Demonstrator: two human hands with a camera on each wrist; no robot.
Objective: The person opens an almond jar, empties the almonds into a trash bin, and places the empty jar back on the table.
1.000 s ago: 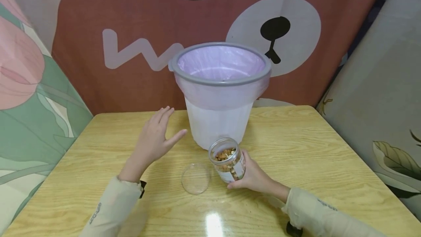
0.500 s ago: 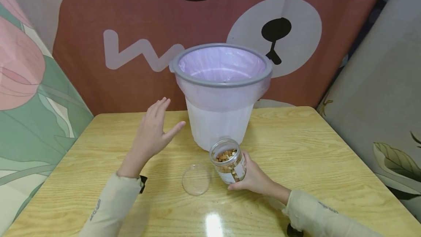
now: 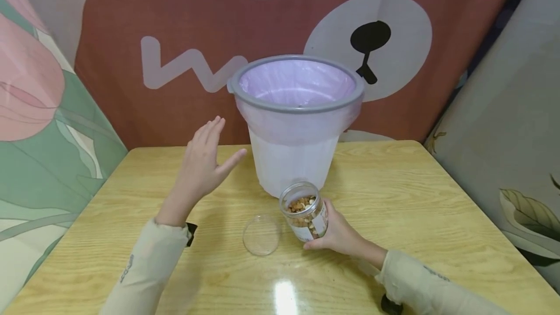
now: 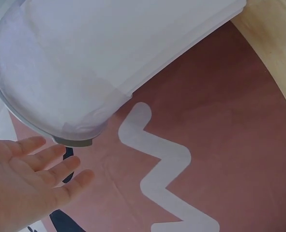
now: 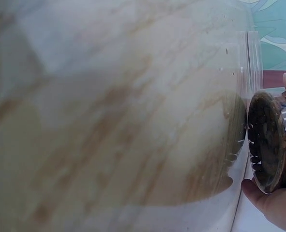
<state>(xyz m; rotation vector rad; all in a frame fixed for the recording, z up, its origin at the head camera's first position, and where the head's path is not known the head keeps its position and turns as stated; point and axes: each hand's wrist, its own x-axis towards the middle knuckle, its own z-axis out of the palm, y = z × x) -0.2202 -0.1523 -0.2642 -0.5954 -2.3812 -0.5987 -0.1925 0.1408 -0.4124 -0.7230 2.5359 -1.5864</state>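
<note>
Looking from the near side: lid (image 3: 261, 235) lies flat, just left of the jar (image 3: 308, 226), probably parked within easy reach. Who's got the jar?

Right hand (image 3: 337, 233). It grips the right side, I'd guess to leave the rim free. Mouth's up, long axis near vertical, seems to lean a bit left. Can't tell if the base touches the table (image 3: 393, 198).

And the left hand (image 3: 200, 165)?

Farther off, spread wide, thumb out, holding nothing, near the bin (image 3: 293, 164). That's upright behind the jar, bag folded over its top, likely so it stays put.
</note>
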